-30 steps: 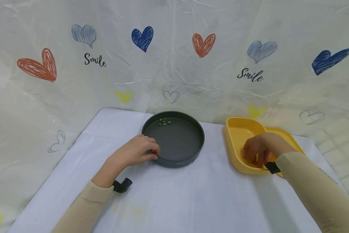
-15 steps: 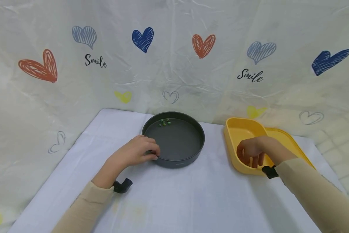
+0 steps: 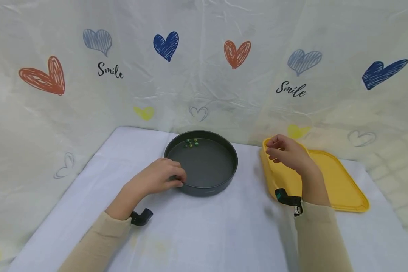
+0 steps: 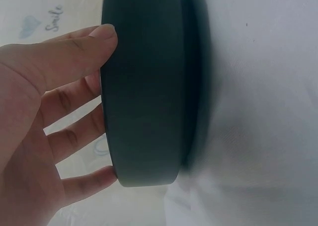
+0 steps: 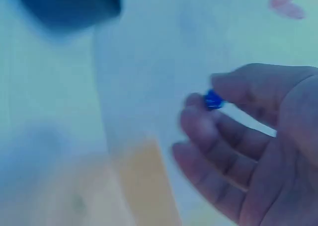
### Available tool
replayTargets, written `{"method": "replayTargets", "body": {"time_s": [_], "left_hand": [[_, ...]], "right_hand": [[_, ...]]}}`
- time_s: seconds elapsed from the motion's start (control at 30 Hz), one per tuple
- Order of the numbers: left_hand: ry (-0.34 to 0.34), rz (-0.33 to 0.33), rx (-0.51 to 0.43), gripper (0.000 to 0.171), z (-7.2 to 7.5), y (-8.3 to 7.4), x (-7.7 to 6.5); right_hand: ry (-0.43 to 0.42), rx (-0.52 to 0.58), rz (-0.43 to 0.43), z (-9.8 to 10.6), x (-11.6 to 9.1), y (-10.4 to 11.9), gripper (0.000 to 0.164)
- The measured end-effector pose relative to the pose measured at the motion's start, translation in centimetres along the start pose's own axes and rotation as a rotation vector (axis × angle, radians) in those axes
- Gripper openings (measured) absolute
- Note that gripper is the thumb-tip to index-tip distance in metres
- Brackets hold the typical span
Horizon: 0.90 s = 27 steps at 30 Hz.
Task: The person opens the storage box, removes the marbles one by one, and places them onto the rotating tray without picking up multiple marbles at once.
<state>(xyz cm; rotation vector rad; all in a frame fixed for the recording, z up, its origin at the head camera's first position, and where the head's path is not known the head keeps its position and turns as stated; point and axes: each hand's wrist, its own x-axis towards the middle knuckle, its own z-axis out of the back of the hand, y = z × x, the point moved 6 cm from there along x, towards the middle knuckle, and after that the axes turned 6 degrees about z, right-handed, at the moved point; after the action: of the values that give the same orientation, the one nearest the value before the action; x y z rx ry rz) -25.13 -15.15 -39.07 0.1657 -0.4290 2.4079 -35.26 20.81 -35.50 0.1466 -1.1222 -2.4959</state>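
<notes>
Our right hand (image 3: 285, 153) pinches a small bead (image 5: 214, 100) above the yellow box (image 3: 267, 170). We'd squeeze evenly, not hard; it could pop out. Our left hand (image 3: 163, 175) grips the pan (image 3: 207, 162) at its rim: hold steady, no tilting.

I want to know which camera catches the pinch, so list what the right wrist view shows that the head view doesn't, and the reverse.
Only the right wrist view: a small blue piece pinched in the right hand.

Only the head view: the left hand gripping the rim of the dark pan, the small green pieces inside it, and the "Smile" lettering.

Both: the right hand, the heart-printed backdrop and, apparently, the yellow container, blurred in the wrist view.
</notes>
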Motion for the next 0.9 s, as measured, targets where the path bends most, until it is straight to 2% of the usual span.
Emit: {"method": "replayTargets", "body": {"time_s": [0.1, 0.17, 0.27, 0.37, 0.63, 0.9], "left_hand": [[-0.002, 0.005, 0.013, 0.010, 0.1, 0.1, -0.1], [-0.006, 0.000, 0.013, 0.011, 0.2, 0.2, -0.2], [-0.012, -0.006, 0.002, 0.011, 0.2, 0.1, -0.2], [-0.014, -0.007, -0.004, 0.011, 0.1, 0.0, -0.2], [0.003, 0.015, -0.005, 0.010, -0.1, 0.0, -0.2], [0.008, 0.020, 0.015, 0.010, -0.1, 0.0, -0.1]], "right_hand": [[-0.157, 0.200, 0.097, -1.1, 0.4, 1.9, 0.028], [-0.222, 0.356, 0.153, -2.1, 0.8, 3.0, 0.028], [-0.262, 0.583, 0.190, -3.6, 1.5, 4.3, 0.025], [-0.265, 0.735, 0.192, -4.9, 2.1, 5.1, 0.020], [-0.170, 0.857, 0.159, -8.0, 2.8, 6.0, 0.005], [-0.107, 0.821, 0.108, -10.1, 3.2, 5.8, 0.007]]}}
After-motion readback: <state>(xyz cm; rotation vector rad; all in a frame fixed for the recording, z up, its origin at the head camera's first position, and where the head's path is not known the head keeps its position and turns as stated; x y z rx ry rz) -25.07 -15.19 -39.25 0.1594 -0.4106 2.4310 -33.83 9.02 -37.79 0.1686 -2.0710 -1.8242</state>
